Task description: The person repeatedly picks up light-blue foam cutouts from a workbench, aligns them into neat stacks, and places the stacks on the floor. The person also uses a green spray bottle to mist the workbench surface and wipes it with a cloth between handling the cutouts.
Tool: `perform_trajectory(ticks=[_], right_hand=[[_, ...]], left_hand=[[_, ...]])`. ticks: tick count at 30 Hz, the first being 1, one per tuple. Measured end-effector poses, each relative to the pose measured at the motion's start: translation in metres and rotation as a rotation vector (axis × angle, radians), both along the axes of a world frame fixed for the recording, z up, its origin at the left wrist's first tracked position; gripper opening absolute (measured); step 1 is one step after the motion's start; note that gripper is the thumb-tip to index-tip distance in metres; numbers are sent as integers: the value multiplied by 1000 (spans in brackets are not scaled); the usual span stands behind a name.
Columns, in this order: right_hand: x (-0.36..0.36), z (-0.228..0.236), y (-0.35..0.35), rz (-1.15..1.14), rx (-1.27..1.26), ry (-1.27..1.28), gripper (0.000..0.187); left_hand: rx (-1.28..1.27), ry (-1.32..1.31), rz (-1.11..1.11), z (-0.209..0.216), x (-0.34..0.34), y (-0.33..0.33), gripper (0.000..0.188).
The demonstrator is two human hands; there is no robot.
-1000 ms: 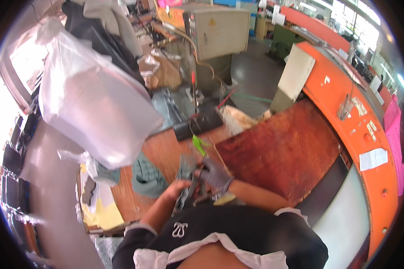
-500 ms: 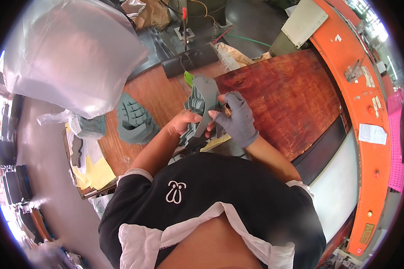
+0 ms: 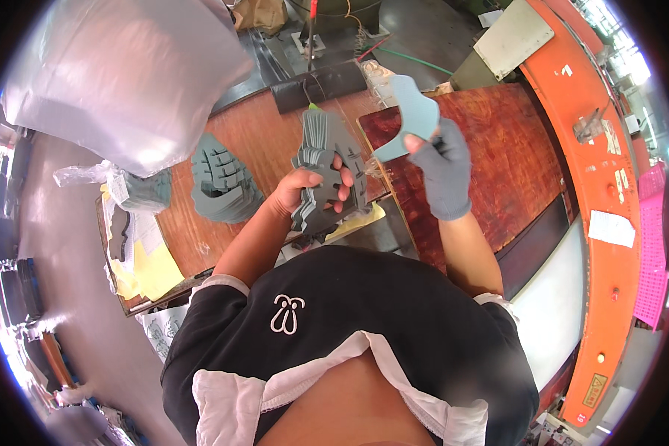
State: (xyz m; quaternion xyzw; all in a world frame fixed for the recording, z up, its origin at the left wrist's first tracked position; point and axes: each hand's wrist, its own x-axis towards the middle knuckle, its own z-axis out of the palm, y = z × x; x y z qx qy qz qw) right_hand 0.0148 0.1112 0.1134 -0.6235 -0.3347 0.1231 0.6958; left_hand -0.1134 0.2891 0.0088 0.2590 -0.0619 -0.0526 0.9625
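Note:
My left hand (image 3: pixel 302 187) grips a stack of grey-green flat cut pieces (image 3: pixel 317 132), its fingers wrapped through and around their near end. Out to the right, over the dark red board, my right hand (image 3: pixel 446 172) wears a grey glove that leaves the fingertips bare. Between its thumb and fingers is a single pale blue curved cut piece (image 3: pixel 416 110), held apart from the stack. On the wooden table left of my hands sits a pile of similar grey-green pieces (image 3: pixel 225 182). A plastic-wrapped bundle (image 3: pixel 146 195) lies farther left.
The dark red board (image 3: pixel 498 171) covers the right side, beside an orange machine frame (image 3: pixel 609 245). A large translucent plastic bag (image 3: pixel 126 89) bulges over the table's left. Yellow and white papers (image 3: pixel 152 260) lie at its near left corner. A black roll (image 3: pixel 323 85) edges the back.
My right hand has moved away from the stack, rightward, carrying the pale blue piece. The stack in my left hand has turned and now shows its layered edges.

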Motion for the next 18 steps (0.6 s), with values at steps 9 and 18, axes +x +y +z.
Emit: perform_trajectory(ticks=[9, 18], right_hand=[[-38, -37, 2, 55, -26, -1136, 26], [-40, -32, 15, 23, 47, -1221, 30]], left_hand=[[-402, 3, 229, 14, 19, 14, 35], [-686, -207, 68, 35, 35, 36, 36]])
